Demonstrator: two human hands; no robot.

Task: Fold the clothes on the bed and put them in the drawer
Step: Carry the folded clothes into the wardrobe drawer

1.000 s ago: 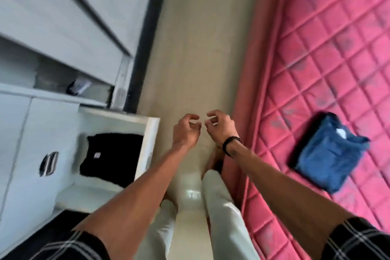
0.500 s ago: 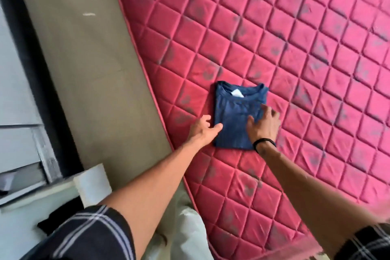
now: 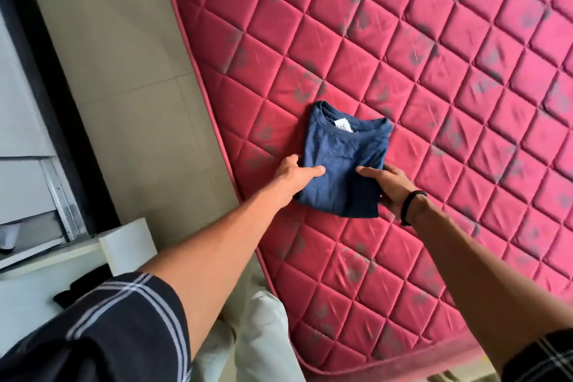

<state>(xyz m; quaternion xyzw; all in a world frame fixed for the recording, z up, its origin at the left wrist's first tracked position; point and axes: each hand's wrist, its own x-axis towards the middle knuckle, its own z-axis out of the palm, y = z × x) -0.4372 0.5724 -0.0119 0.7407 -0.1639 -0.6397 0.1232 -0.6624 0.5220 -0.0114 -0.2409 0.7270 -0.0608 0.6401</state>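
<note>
- Head view, looking down: folded blue shirt (image 3: pixel 344 161) lying flat on red quilted mattress (image 3: pixel 449 71), near its left edge, collar and white tag pointing away.
- Left hand (image 3: pixel 294 174) at shirt's left edge, thumb laid on top of cloth, fingers (image 3: pixel 290 161) tucked at or under the edge; gripping the shirt's side, though the underside is hidden.
- Right hand (image 3: pixel 390 186) at shirt's lower right corner, thumb pressed on top, other fingers out of sight behind the cloth; pinching that corner.
- Black band (image 3: pixel 410 206) round right wrist.
- Shirt's near corner lifted slightly off the mattress between the two hands; rest touching the bed.
- Dark sleeve (image 3: pixel 117 319) with white stripes on left arm; similar checked sleeve at lower right corner.
- Pale trouser leg (image 3: pixel 257 338) between the arms, beside mattress edge.
- Beige tiled floor (image 3: pixel 124 87) left of the mattress.
- White open drawer (image 3: pixel 130 245) at lower left, well apart from the shirt, with a black garment (image 3: pixel 80 285) partly visible inside.
- Grey cabinet fronts and a dark vertical strip along the far left.
</note>
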